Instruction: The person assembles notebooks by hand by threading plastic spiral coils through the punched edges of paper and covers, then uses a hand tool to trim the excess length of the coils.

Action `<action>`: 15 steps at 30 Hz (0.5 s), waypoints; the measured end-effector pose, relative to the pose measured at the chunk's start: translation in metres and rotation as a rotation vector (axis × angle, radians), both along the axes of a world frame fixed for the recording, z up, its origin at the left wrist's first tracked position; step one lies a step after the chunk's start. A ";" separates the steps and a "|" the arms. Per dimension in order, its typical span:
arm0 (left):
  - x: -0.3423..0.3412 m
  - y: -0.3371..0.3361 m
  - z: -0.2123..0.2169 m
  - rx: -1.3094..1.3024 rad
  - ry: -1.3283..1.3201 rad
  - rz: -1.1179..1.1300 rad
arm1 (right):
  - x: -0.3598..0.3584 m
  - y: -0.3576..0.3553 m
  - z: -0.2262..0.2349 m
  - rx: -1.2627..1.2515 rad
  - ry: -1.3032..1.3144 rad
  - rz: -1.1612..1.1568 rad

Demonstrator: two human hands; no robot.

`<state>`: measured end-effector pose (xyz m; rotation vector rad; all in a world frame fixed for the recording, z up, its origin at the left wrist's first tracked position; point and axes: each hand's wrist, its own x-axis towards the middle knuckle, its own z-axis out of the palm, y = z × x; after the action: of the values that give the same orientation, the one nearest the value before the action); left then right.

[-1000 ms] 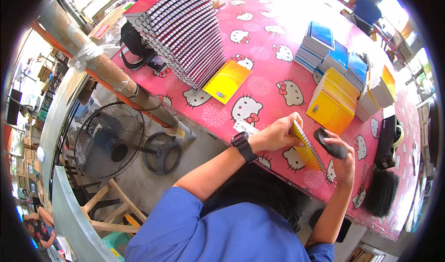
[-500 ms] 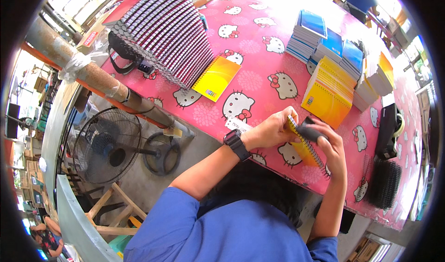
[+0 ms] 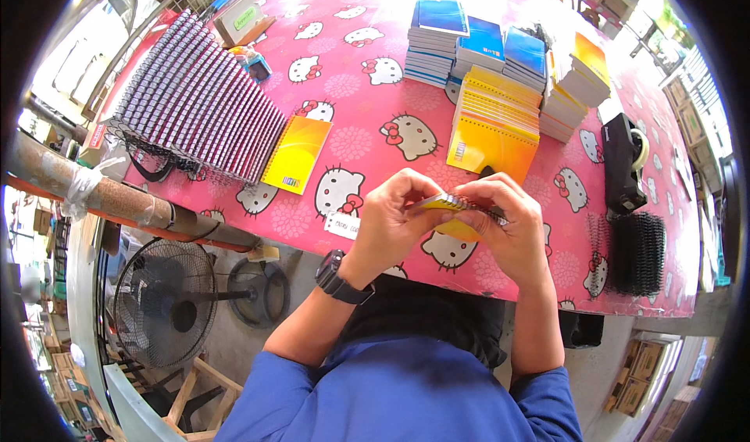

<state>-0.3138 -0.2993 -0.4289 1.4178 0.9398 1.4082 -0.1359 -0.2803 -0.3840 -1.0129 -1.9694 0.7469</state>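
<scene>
Between my two hands is a small yellow spiral notebook [image 3: 459,229], tilted edge-up over the table's near side, its dark coil along the upper edge. My left hand [image 3: 391,219] pinches one end of it with fingers and thumb. At the coil, my right hand [image 3: 512,223] closes its fingers and thumb on the other end. A small black piece [image 3: 487,171] shows just behind the right fingers; whether that hand holds it, I cannot tell. Beyond the hands stands a stack of yellow spiral notebooks [image 3: 492,141]. One more yellow notebook [image 3: 298,153] lies left, against a tall coil-bound stack [image 3: 203,102].
Blue notebooks [image 3: 441,18] are piled at the back, beside more stacked books [image 3: 574,75]. To the right sit a black tape dispenser [image 3: 623,164] and a bundle of black coils [image 3: 641,254]. A rusty pipe [image 3: 141,200] and a fan [image 3: 164,301] flank the table's left.
The notebook has turned from slanting to nearly level, edge-up. My right hand, which held a dark tool at the coil, now grips the notebook. The view has shifted to the right.
</scene>
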 end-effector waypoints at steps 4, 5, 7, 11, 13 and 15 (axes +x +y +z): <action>-0.005 -0.001 -0.001 -0.017 -0.111 0.032 | -0.015 -0.002 0.006 0.079 0.068 0.074; -0.004 -0.001 -0.003 -0.018 -0.111 0.033 | -0.017 -0.003 0.008 0.112 0.077 0.085; -0.002 -0.001 -0.005 0.030 -0.169 0.053 | -0.020 -0.002 0.004 0.084 0.099 0.083; -0.009 -0.005 -0.002 -0.009 -0.169 0.059 | -0.025 0.000 0.004 0.140 0.073 0.119; -0.011 -0.006 0.002 -0.087 -0.194 0.037 | -0.027 0.001 0.006 0.142 0.062 0.129; -0.010 -0.007 0.002 -0.033 -0.180 0.035 | -0.032 0.002 0.007 0.154 0.086 0.117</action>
<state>-0.3243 -0.3060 -0.4266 1.2334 0.8716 1.5120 -0.1680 -0.2785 -0.3765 -0.7677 -1.9905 0.6783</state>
